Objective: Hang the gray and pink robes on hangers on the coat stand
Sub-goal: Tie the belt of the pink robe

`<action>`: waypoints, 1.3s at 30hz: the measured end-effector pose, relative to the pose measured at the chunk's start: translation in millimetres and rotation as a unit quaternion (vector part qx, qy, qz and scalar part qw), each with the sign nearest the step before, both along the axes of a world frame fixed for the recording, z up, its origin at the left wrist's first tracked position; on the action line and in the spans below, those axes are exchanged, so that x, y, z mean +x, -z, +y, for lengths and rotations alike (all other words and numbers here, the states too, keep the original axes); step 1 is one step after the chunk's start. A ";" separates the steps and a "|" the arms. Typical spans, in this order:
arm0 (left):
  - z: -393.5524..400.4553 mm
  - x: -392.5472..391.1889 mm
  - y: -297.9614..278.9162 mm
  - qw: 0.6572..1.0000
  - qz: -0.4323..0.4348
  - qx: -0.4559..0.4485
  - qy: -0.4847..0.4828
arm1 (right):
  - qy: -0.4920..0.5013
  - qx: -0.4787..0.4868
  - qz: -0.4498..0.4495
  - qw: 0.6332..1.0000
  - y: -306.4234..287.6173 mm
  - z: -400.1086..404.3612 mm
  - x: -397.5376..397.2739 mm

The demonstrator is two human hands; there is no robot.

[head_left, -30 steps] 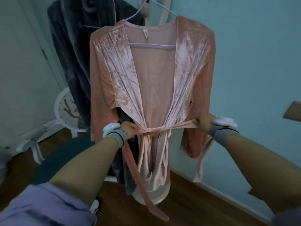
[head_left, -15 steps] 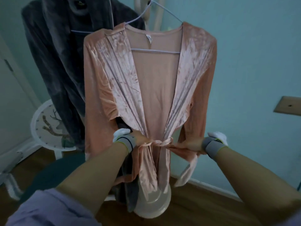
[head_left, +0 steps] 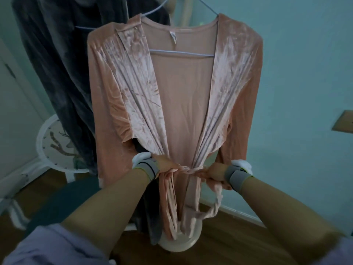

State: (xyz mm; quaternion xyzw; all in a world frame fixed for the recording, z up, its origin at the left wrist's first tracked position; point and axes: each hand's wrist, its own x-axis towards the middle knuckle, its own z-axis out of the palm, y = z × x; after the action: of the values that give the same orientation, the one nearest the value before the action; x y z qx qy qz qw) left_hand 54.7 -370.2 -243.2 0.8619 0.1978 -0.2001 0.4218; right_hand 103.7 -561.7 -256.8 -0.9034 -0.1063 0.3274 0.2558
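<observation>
The pink robe (head_left: 183,96) hangs open-fronted on a white wire hanger (head_left: 181,52) from the coat stand (head_left: 186,14). Behind it to the left hangs the gray robe (head_left: 63,54) on its own hanger. My left hand (head_left: 166,165) and my right hand (head_left: 213,172) each grip an end of the pink belt (head_left: 188,170) at the robe's waist, where the belt is crossed in a knot. The belt's loose ends droop below toward the stand's round base (head_left: 179,243).
A white round side table (head_left: 55,150) stands at the left behind the gray robe. A dark teal cushion (head_left: 63,207) lies low on the left. The blue wall (head_left: 305,73) is close behind, with a wooden plate (head_left: 343,121) at the right. The floor is wood.
My hands have come closer together at the waist and the belt is now crossed into a knot. The view has moved closer to the robe.
</observation>
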 end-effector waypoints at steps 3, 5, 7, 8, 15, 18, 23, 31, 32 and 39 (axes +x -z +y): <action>3.9 0.4 6.1 0.998 -0.005 0.055 -0.009 | 0.063 0.184 0.092 0.977 -6.7 -0.3 7.5; 2.7 -0.6 11.5 0.998 -0.010 0.044 -0.032 | 0.086 0.256 0.167 0.948 -11.1 -6.5 12.1; -1.0 -3.6 13.4 0.998 -0.010 0.026 -0.054 | 0.023 0.151 0.128 0.980 -13.6 -15.0 16.4; -2.2 -4.2 15.0 0.998 -0.017 0.025 -0.060 | -0.028 0.069 0.077 0.994 -14.7 -19.5 18.3; -5.2 -8.3 16.7 0.989 -0.020 0.093 -0.109 | -0.071 -0.117 -0.176 0.975 -25.9 -38.0 34.5; -4.1 -12.3 17.3 0.975 0.008 0.198 -0.100 | -0.045 -0.149 -0.197 0.968 -29.3 -45.7 38.6; -17.3 -22.6 10.2 0.984 0.024 0.130 -0.116 | 0.002 -0.063 -0.136 0.989 -29.6 -63.0 41.7; -72.5 -16.9 -11.8 0.930 -0.079 -0.316 -0.171 | -0.226 -0.138 -0.004 0.964 -20.2 -54.6 14.6; -74.3 -16.7 -16.2 0.918 -0.095 -0.340 -0.180 | -0.226 -0.166 -0.085 0.956 -17.0 -53.4 15.1; -73.5 -17.2 -29.5 0.879 -0.241 -0.340 -0.231 | -0.158 0.102 -0.451 0.872 -35.8 -58.3 20.4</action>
State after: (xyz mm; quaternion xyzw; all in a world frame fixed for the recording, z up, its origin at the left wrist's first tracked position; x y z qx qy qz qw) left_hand 37.4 -443.7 -213.7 0.6167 0.2034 0.0619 0.7580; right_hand 124.1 -620.0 -221.0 -0.8928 -0.3846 -0.0922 0.2154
